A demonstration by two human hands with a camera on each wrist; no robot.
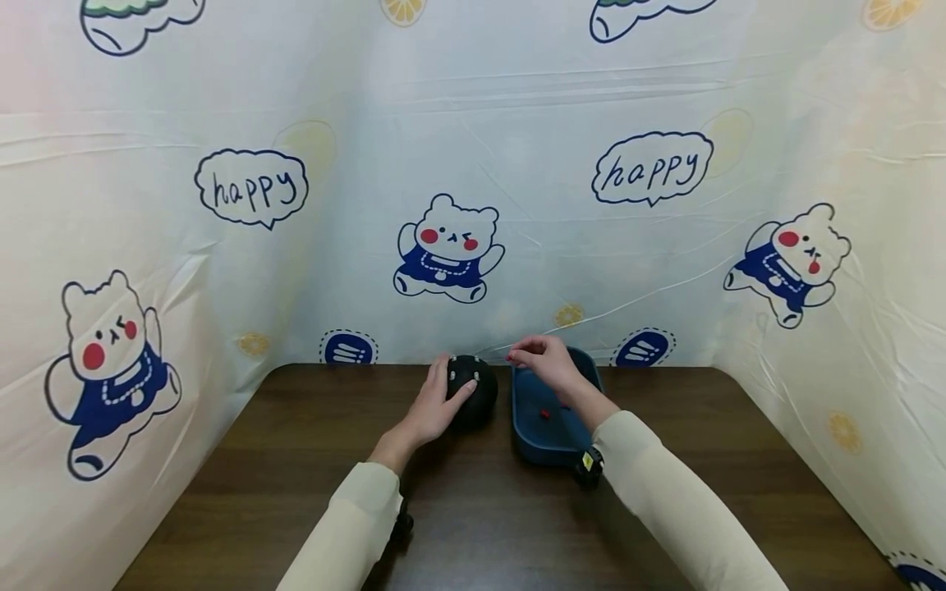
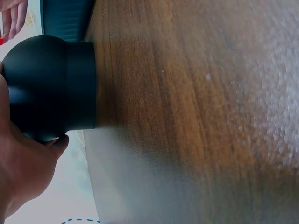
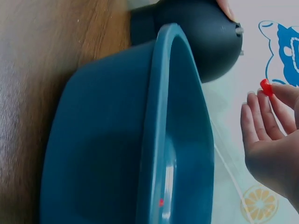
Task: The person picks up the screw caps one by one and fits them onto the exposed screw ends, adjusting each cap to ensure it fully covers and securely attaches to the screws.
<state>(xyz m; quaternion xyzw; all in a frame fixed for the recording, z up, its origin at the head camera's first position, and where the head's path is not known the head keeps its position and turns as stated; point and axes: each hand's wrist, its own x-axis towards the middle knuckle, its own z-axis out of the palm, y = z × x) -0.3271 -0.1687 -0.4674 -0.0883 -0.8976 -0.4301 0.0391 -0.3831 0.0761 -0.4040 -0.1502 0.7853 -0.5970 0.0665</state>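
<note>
A black ball-shaped object (image 1: pixel 476 406) with a short cylindrical base stands on the table, and several small metal screws (image 3: pixel 239 31) stick out of its top. My left hand (image 1: pixel 431 405) holds it from the left side, fingers behind and thumb in front. Above the rim of a blue plastic bin (image 1: pixel 543 456), my right hand (image 1: pixel 548 361) pinches a small red piece (image 3: pixel 266 87) between thumb and index finger; its exact kind is too small to tell. Another red piece (image 1: pixel 544 414) lies inside the bin, just right of the ball.
The brown wooden table (image 1: pixel 473 525) ends at a hanging pale cloth (image 1: pixel 517 271) printed with bears and lettering. Cloth also hangs on both sides. A small black device (image 1: pixel 589 468) is strapped at the right wrist, close to the bin's front corner.
</note>
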